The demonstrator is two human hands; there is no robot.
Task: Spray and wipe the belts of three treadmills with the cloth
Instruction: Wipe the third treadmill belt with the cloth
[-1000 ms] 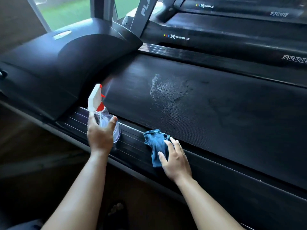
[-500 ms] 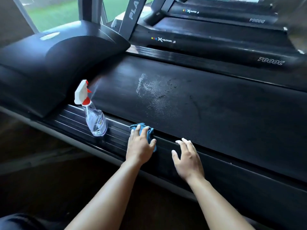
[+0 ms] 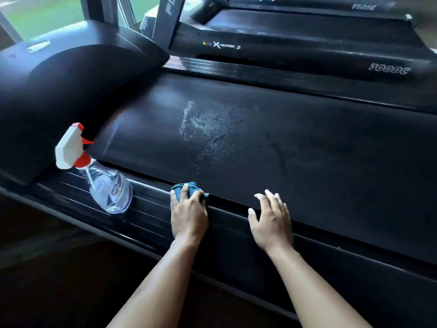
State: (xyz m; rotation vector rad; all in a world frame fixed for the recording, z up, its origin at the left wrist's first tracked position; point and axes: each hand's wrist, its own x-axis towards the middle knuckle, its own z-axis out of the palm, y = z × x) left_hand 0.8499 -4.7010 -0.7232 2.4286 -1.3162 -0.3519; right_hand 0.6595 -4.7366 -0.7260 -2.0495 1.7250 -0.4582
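Cloth at the belt edge
The left hand (image 3: 188, 215) gripped the blue cloth (image 3: 186, 187) at the 6 o'clock edge of the belt (image 3: 307, 157); the right hand (image 3: 272, 221) lay open at its 3 o'clock, the spray bottle (image 3: 107, 185) at 9 o'clock.

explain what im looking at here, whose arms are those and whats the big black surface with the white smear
There is no robot here. The one picture comes from a camera worn on a person's head, looking down at their own arms. The black surface is a treadmill belt, and the whitish smear is a patch of spray. The left hand grips a blue cloth at the belt's near edge; the right hand rests open beside it, holding nothing. A spray bottle stands on the side rail to the left. A second treadmill sits behind.
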